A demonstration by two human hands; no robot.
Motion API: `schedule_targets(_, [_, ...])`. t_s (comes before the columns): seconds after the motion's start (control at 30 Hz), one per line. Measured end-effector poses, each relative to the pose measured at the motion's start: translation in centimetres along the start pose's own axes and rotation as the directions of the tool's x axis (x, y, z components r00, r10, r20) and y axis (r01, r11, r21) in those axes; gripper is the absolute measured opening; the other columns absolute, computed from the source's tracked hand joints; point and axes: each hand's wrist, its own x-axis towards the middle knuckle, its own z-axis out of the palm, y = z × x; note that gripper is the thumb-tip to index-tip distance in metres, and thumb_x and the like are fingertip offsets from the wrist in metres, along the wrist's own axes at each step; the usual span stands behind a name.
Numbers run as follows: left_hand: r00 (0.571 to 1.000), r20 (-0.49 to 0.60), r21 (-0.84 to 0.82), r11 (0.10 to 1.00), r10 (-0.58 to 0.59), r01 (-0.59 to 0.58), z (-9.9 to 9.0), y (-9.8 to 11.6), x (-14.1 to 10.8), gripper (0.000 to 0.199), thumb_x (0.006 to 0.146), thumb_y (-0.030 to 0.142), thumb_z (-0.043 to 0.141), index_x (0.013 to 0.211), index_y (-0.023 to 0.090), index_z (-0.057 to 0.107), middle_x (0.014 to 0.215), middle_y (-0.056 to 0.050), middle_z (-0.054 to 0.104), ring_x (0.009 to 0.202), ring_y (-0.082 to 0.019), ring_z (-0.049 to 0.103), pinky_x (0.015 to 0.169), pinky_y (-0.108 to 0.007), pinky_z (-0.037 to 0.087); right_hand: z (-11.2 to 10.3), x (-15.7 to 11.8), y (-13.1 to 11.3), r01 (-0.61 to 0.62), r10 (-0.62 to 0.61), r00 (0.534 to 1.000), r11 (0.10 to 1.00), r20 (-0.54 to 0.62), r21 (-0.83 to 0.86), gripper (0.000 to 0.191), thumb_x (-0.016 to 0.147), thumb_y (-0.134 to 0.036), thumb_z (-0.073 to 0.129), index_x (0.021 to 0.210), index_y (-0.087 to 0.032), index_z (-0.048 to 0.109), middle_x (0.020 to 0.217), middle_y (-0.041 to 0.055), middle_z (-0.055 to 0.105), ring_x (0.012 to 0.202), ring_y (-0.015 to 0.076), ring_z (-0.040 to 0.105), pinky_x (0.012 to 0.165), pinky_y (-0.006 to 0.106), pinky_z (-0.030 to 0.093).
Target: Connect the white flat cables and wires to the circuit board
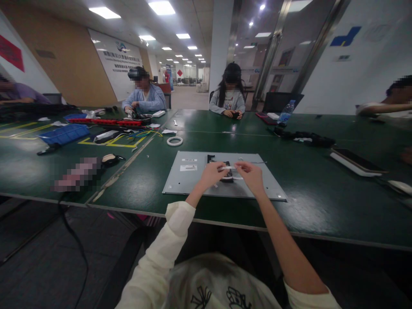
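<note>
A grey flat metal panel with white labels lies on the green table in front of me. On its middle sits a black part, partly covered by my hands. Above it, a thin white strip stretches between my fingers; whether it is tape or a flat cable I cannot tell. My left hand pinches the strip's left end. From the other side, my right hand is closed on the right end with thumb and fingertips.
A white tape roll lies beyond the panel. Leftward are a blue bin, loose wires and a computer mouse. A boxlike device and a water bottle stand to the right. Several people sit around the table.
</note>
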Motion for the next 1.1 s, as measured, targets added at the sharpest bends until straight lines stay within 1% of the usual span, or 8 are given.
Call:
schedule_targets(0.1, [0.998,0.03,-0.145,0.988,-0.046,0.05,-1.2,-0.8,0.7,0.028,0.079,0.038,0.048,0.077,0.014,0.063,0.07,-0.001,0.064,0.064,-0.011,0.056,0.062,-0.02,0.042,0.2,0.7,-0.3,-0.024,0.025,1.0,0.998,-0.014,0.052,0.031,0.07,-0.039,0.057,0.084,-0.013,0.067,0.082,0.008,0.067,0.072,0.0174,0.061,0.067,0.028,0.047])
schedule_targets(0.17, [0.997,0.007,-0.206,0.975,-0.081,0.08,-2.1,-1.7,1.5,0.03,0.077,0.04,0.049,0.078,0.013,0.063,0.068,-0.001,0.063,0.061,-0.01,0.055,0.059,-0.02,0.042,0.6,1.8,-0.7,-0.043,0.043,0.999,0.994,0.004,0.101,0.031,0.068,-0.037,0.058,0.085,-0.013,0.067,0.081,0.0081,0.067,0.072,0.0179,0.062,0.066,0.027,0.047])
schedule_targets(0.33, [0.977,-0.175,-0.256,0.964,-0.117,0.07,-3.4,-5.2,4.6,0.031,0.077,0.04,0.048,0.071,0.013,0.062,0.061,0.0,0.06,0.057,-0.009,0.053,0.058,-0.02,0.041,2.7,6.0,-1.7,-0.028,0.024,0.999,0.994,0.036,0.109,0.025,0.065,-0.033,0.061,0.081,-0.014,0.067,0.076,0.0058,0.067,0.072,0.017,0.063,0.065,0.025,0.047])
schedule_targets(0.43, [0.941,-0.273,-0.174,0.972,-0.201,0.157,-3.3,-7.5,5.8,0.031,0.076,0.041,0.049,0.067,0.014,0.06,0.057,0.001,0.058,0.056,-0.009,0.052,0.059,-0.02,0.04,4.6,8.2,-1.4,-0.048,0.052,0.997,0.996,0.051,-0.071,0.02,0.066,-0.029,0.059,0.079,-0.017,0.068,0.074,0.0024,0.068,0.074,0.0152,0.063,0.069,0.024,0.046])
schedule_targets(0.53, [0.922,-0.267,-0.032,0.958,-0.281,0.284,-2.7,-9.4,5.8,0.03,0.077,0.04,0.048,0.064,0.015,0.059,0.058,0.001,0.058,0.061,-0.011,0.053,0.059,-0.02,0.038,6.3,9.0,-0.4,-0.069,0.097,0.991,0.964,0.097,-0.258,0.017,0.067,-0.025,0.058,0.078,-0.018,0.069,0.073,0.0011,0.067,0.074,0.0137,0.062,0.071,0.022,0.045])
schedule_targets(0.63, [0.929,-0.248,0.139,0.939,-0.275,0.315,-2.0,-10.6,5.4,0.027,0.077,0.036,0.048,0.065,0.015,0.059,0.063,-0.001,0.06,0.064,-0.012,0.053,0.061,-0.021,0.036,7.6,8.8,0.9,-0.069,0.118,0.983,0.947,0.138,-0.314,0.015,0.067,-0.023,0.058,0.076,-0.017,0.069,0.073,0.0021,0.067,0.073,0.0135,0.062,0.067,0.021,0.044])
schedule_targets(0.83, [0.942,-0.197,0.344,0.881,-0.271,0.325,-1.2,-10.7,5.2,0.023,0.079,0.033,0.048,0.073,0.016,0.061,0.076,-0.005,0.063,0.072,-0.014,0.053,0.064,-0.023,0.035,8.7,8.7,2.7,-0.092,0.169,0.973,0.91,0.159,-0.404,0.015,0.066,-0.022,0.059,0.076,-0.016,0.068,0.075,0.0041,0.068,0.075,0.0144,0.062,0.067,0.02,0.043])
schedule_targets(1.1, [0.919,-0.186,0.405,0.825,-0.348,0.394,-0.8,-10.6,5.3,0.021,0.08,0.034,0.048,0.078,0.018,0.063,0.083,-0.006,0.065,0.08,-0.016,0.055,0.066,-0.023,0.036,9.6,8.9,3.6,-0.132,0.231,0.961,0.864,0.151,-0.485,0.016,0.066,-0.025,0.061,0.078,-0.018,0.069,0.08,0.0048,0.068,0.08,0.0159,0.061,0.069,0.021,0.043])
